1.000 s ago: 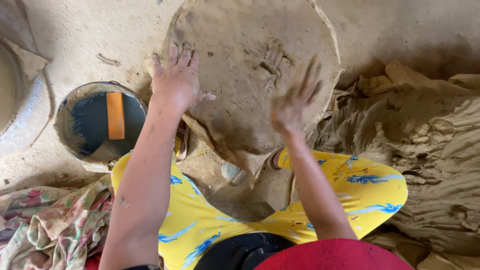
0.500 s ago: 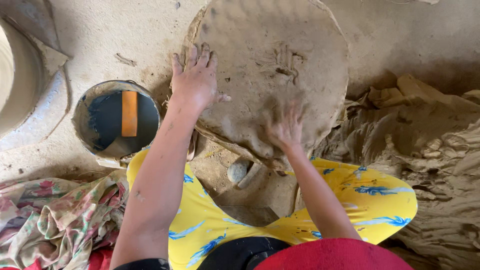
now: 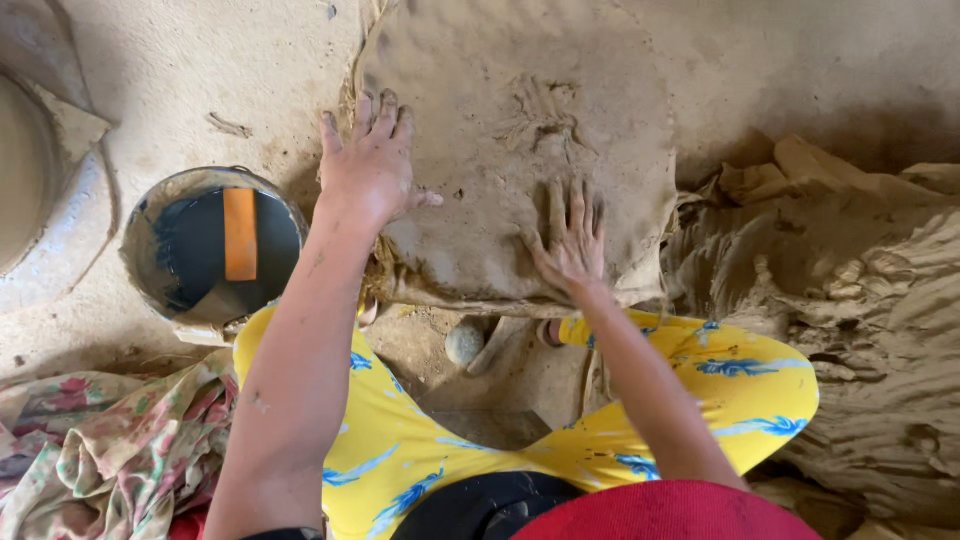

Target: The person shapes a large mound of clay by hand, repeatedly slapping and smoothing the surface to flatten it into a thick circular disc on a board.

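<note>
Clay slab [image 3: 500, 130], big and roundish, is lying flat on the dusty ground right in front of the seated person, its near edge just above their knees. Surface is rough and brownish, with finger drag marks pressed into it near the middle.

Left hand [image 3: 372, 170] is spread wide open, palm down, flat on the left part of the slab near its edge. Right hand [image 3: 572, 245] is open too, fingers splayed, pressing on the lower right part of the slab close to the near edge. Neither hand is gripping anything, both are just flat on the clay.

Under the near edge there's a small round stone [image 3: 464, 342] sitting on the dirt between the person's legs, which are in yellow trousers [image 3: 720, 385] with blue marks.

Left of the slab, near the left forearm, sits a round bucket [image 3: 210, 250] with dark water and an orange strip floating or lying in it. Further left there's a curved pale vessel [image 3: 40, 190], only partly visible. A flowery cloth [image 3: 100, 440] is bunched up at the bottom left. On the right is a big heap of wet clay [image 3: 850, 320], lumpy and ridged.
</note>
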